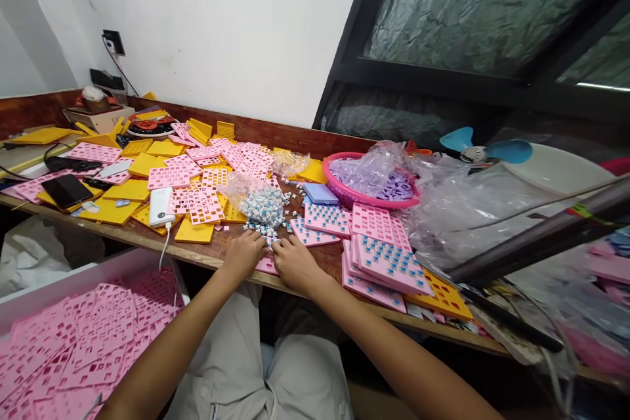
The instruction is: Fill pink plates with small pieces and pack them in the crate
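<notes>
At the table's front edge, my left hand [245, 252] and my right hand [294, 261] are close together over a pink perforated foam sheet [267, 266]. Both have their fingers bent and drawn together at the sheet's far part. Whatever small thing the fingertips pinch is too small to make out. Blue-and-white small pieces show between the hands. Just beyond them, a clear plastic bag [260, 203] spills a heap of such pieces onto the table. To the right of my right hand lie pink sheets set with blue pieces [325, 220] and a stack of pink sheets [388, 256].
A pink basket [339, 193] holds purple pieces at the back right, beside clear plastic bags [443, 210]. Yellow foam sheets [115, 210], a white power bank [160, 207] and a phone [66, 190] lie left. A white bin [167, 259] of pink sheets stands below. A dark bar [531, 230] slants at right.
</notes>
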### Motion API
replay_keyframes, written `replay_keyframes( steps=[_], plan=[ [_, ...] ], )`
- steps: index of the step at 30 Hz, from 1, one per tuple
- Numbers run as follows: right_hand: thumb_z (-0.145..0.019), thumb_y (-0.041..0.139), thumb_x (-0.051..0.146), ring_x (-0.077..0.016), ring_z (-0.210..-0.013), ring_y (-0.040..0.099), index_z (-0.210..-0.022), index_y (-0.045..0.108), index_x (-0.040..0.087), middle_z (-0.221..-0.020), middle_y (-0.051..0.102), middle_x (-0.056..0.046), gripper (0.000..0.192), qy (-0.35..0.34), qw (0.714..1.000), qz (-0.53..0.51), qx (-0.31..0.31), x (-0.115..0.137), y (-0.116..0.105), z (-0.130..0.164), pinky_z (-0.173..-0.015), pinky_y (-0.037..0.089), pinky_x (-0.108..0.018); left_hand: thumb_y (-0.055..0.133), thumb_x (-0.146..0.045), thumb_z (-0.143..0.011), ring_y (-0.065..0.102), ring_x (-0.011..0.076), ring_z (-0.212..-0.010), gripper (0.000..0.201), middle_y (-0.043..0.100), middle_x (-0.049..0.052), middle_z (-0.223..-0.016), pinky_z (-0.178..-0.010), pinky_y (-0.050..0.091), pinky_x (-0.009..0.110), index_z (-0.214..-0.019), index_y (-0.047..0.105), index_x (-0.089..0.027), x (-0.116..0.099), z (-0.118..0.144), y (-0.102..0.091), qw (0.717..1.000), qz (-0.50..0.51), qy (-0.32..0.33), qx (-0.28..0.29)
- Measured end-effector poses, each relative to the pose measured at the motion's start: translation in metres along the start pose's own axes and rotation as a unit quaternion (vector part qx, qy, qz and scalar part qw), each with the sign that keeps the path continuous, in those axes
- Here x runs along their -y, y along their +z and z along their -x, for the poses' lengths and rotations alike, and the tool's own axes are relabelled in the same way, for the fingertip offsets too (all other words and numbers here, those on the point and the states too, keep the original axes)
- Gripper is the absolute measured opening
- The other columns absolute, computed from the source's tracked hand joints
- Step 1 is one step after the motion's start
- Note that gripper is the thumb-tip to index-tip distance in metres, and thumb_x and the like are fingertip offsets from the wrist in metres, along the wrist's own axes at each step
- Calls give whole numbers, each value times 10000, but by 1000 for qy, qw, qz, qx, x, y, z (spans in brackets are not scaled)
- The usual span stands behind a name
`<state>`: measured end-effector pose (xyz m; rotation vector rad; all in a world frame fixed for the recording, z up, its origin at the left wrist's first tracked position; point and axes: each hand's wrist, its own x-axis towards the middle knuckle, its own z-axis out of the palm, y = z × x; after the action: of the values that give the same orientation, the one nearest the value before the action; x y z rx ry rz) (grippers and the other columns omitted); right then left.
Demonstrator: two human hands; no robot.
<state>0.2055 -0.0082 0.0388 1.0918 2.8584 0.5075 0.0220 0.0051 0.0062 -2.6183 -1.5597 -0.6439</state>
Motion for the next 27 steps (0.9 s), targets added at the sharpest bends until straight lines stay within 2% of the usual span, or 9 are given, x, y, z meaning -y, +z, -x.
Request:
replay_keyframes(
  steps=[3,6,9,15,19,22,27],
  plan=[
    [-951,523,195,-242,-923,573,-928,739,141,-1018,672,-139,224,-30,999,-5,9,-6,-6,-3,-848,365,-392,667,-344,-914,587,221,-1040,142,675,58,-1020,-749,463,287,-890,677,-205,-2,-1,-2,1000,12,-19,-2],
    [-949,520,199,-247,-940,570,-925,736,135,-1026,666,-145,227,-29,1000,-7,11,-5,-7,-2,-855,372,-392,661,-330,-919,610,206,-991,136,694,51,-981,-804,471,291,-890,699,-203,-2,3,-4,998,55,-33,-2],
    [-957,508,230,-255,-957,563,-944,727,116,-1036,654,-151,247,-1,1000,-23,2,-1,-3,5,-856,391,-388,641,-266,-928,623,198,-984,99,712,44,-971,-847,471,290,-934,725,-214,1,7,-7,996,88,-20,3],
    [-992,461,253,-250,-1048,538,-1310,586,134,-1168,629,-130,362,56,989,-108,-84,-6,19,22,-949,422,-388,560,-217,-956,624,200,-993,160,725,41,-975,-868,477,296,-959,721,-222,4,10,-13,995,96,6,-1],
    [-998,464,266,-260,-1089,532,-1354,556,143,-1246,613,-141,388,81,981,-126,-123,-4,30,25,-980,431,-416,525,-228,-976,606,205,-1008,180,709,55,-1000,-886,480,313,-1026,698,-220,2,12,-11,998,60,29,-21],
    [-994,477,257,-257,-1104,536,-1372,554,163,-1264,623,-134,396,88,979,-127,-132,1,32,25,-988,434,-418,511,-229,-983,593,212,-990,193,702,63,-977,-892,483,334,-987,704,-214,2,13,-9,997,37,57,-25],
    [-1011,465,269,-256,-1181,507,-1334,603,203,-1298,628,-113,357,131,969,-153,-142,8,31,24,-1036,406,-426,497,-242,-993,574,204,-964,217,702,63,-986,-893,493,347,-1004,712,-213,4,18,-2,992,109,35,-60]
  ],
)
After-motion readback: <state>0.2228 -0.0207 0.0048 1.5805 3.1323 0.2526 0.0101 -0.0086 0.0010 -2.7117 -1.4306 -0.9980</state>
